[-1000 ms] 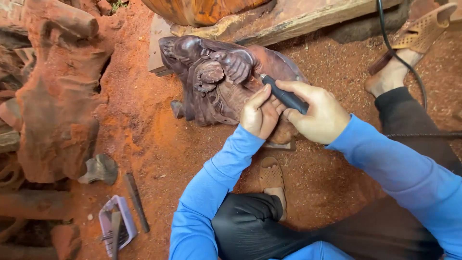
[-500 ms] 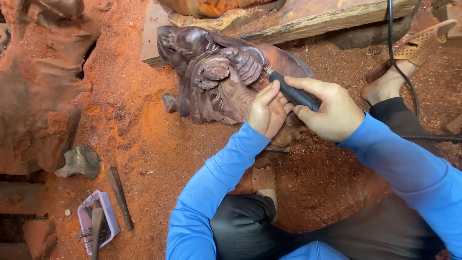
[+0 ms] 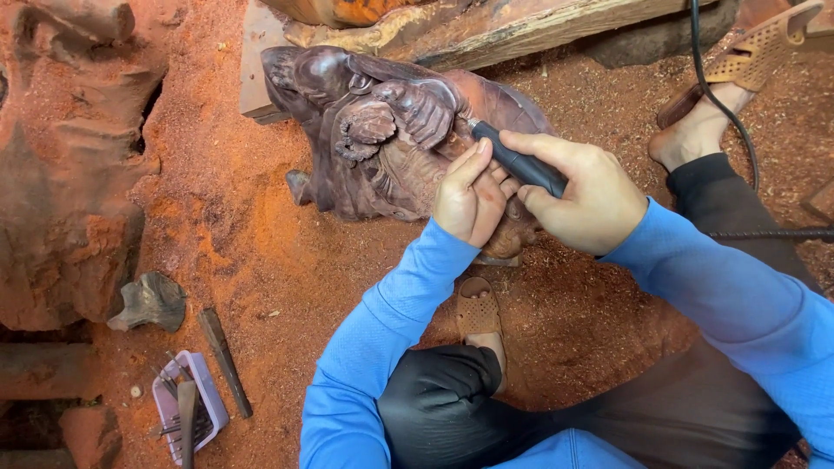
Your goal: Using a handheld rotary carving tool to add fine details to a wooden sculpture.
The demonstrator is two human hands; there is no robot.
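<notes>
gripping a dark rotary tool [image 3: 521,163], right hand [image 3: 584,195] fingers curled around it; tip on wooden carving [image 3: 382,139]. left hand [image 3: 469,198] fingers together, steadying tool.

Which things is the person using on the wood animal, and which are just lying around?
In use:
- carved wooden animal
- black power carving tool
- right hand
- left hand

Lying about:
- small tray of tools
- dark stick
- wood chunk

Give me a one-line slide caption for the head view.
Right hand holds a rotary tool to a dark wood carving; left hand steadies it.
</notes>
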